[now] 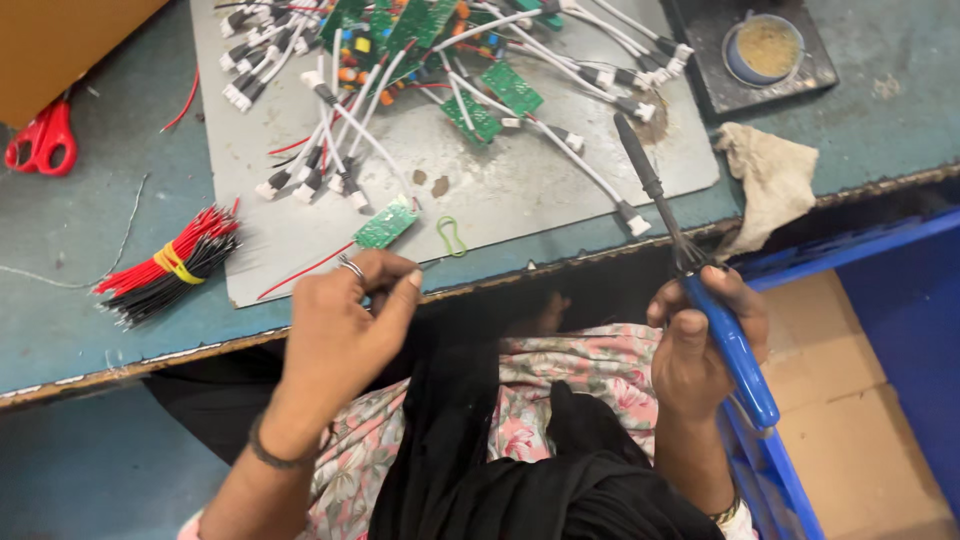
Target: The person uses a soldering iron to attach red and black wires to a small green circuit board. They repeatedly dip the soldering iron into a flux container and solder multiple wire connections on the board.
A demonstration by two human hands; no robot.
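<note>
Lap: black cloth over a floral garment fills the bottom of the view; the person's legs are hidden beneath it.
Right hand (700, 345): grip clenched around the blue handle of a soldering iron (690, 260), whose dark tip points away over the tabletop edge.
Left hand (345, 320): ringed fingers pinched at the tabletop edge, just beside a small green circuit board (386, 222); whether they grasp its red lead I cannot tell.
Blue crate (770, 480): at the right, partly cut off, brown cardboard beside it.
Tabletop (60, 260): teal, worn edge.
Wire bundle (170, 265): red and black, banded yellow, left of the hand.
Grey mat (520, 190): carries the board and a green loop (451, 237).
Rag (770, 180): crumpled, right of the mat.
Board pile (430, 60): green boards tangled in white leads, cut off at the top.
Red scissors (42, 140): far left, partly under a cardboard box (60, 40).
Round tin (763, 48): on a dark tray, contents unclear.
</note>
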